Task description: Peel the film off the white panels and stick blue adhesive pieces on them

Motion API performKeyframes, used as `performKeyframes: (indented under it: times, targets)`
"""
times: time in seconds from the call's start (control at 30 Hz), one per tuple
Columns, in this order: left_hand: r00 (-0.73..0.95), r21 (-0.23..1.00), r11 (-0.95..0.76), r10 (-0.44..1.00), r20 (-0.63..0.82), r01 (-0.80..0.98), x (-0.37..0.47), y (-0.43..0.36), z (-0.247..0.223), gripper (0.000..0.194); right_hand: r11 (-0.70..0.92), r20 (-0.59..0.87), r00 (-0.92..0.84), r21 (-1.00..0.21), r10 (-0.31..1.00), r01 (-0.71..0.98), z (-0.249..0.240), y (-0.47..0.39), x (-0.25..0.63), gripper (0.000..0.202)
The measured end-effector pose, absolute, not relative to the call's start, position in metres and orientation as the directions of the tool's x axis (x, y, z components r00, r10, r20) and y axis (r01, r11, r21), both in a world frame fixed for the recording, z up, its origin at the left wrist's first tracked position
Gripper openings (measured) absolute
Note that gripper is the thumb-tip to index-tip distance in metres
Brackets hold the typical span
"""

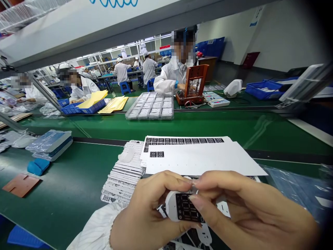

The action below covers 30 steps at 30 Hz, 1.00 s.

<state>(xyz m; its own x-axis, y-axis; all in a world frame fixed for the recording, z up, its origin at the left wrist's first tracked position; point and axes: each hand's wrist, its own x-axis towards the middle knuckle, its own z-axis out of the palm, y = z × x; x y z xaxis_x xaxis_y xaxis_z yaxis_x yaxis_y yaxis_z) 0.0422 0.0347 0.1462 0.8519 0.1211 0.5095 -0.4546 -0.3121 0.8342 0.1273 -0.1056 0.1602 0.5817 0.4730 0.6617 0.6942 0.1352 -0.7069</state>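
Near the bottom centre, my left hand [153, 205] grips a small white part [171, 207] with rounded ends between thumb and fingers. A black label [185, 208] with digit-shaped outlines lies on that part. My right hand [241, 205] presses its thumb on the label's upper edge, its forefinger close to my left fingertips. White sheets [203, 158] with rows of black labels lie just behind my hands. Left of them stands a long stack of flat white pieces [122, 177]. More white pieces [205, 234] show below my hands, partly hidden.
Blue wrapped packs [50, 140], a blue object [38, 166] and a brown plate [21, 184] lie left. Across the green belt [104, 125] are a clear tray [150, 106] and a brown fixture [196, 81], where a person in white works. A metal beam crosses above.
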Motion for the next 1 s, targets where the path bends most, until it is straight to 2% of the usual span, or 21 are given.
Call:
performKeyframes:
  times: [0.3, 0.43, 0.5, 0.6, 0.7, 0.8, 0.87, 0.93, 1.0]
  targets:
    - [0.858, 0.842, -0.293, 0.113, 0.501, -0.453, 0.041, 0.035, 0.148, 0.052, 0.049, 0.698, 0.491, -0.599, 0.521, 0.799, 0.16, -0.108, 0.128, 0.021]
    - [0.852, 0.828, -0.35, 0.131, 0.507, -0.439, 0.044, 0.036, 0.144, 0.051, -0.108, 0.685, 0.443, -0.474, 0.579, 0.874, 0.16, -0.106, 0.128, 0.03]
    - [0.848, 0.823, -0.364, 0.139, 0.511, -0.436, 0.045, 0.037, 0.142, 0.053, -0.211, 0.711, 0.425, -0.374, 0.559, 0.903, 0.159, -0.105, 0.132, 0.034]
    - [0.855, 0.85, -0.293, 0.159, 0.494, -0.437, 0.045, 0.037, 0.141, 0.055, -0.313, 0.767, 0.398, -0.268, 0.502, 0.911, 0.159, -0.106, 0.14, 0.034]
    - [0.879, 0.882, -0.222, 0.152, 0.452, -0.415, 0.045, 0.038, 0.142, 0.052, -0.265, 0.746, 0.378, -0.273, 0.549, 0.925, 0.16, -0.109, 0.144, 0.026]
    - [0.892, 0.858, -0.374, 0.142, 0.428, -0.352, 0.042, 0.045, 0.146, 0.051, -0.162, 0.68, 0.327, -0.296, 0.656, 0.941, 0.159, -0.111, 0.147, 0.023]
    - [0.903, 0.807, -0.51, 0.126, 0.41, -0.296, 0.037, 0.058, 0.152, 0.059, -0.179, 0.59, 0.327, -0.296, 0.739, 0.938, 0.155, -0.109, 0.152, 0.021]
    - [0.924, 0.768, -0.606, 0.138, 0.356, -0.205, 0.03, 0.075, 0.158, 0.066, -0.253, 0.378, 0.347, -0.277, 0.858, 0.927, 0.147, -0.103, 0.161, 0.02]
    - [0.944, 0.724, -0.688, 0.207, 0.259, -0.048, 0.021, 0.095, 0.159, 0.061, -0.316, 0.114, 0.352, -0.25, 0.929, 0.915, 0.132, -0.094, 0.171, 0.023]
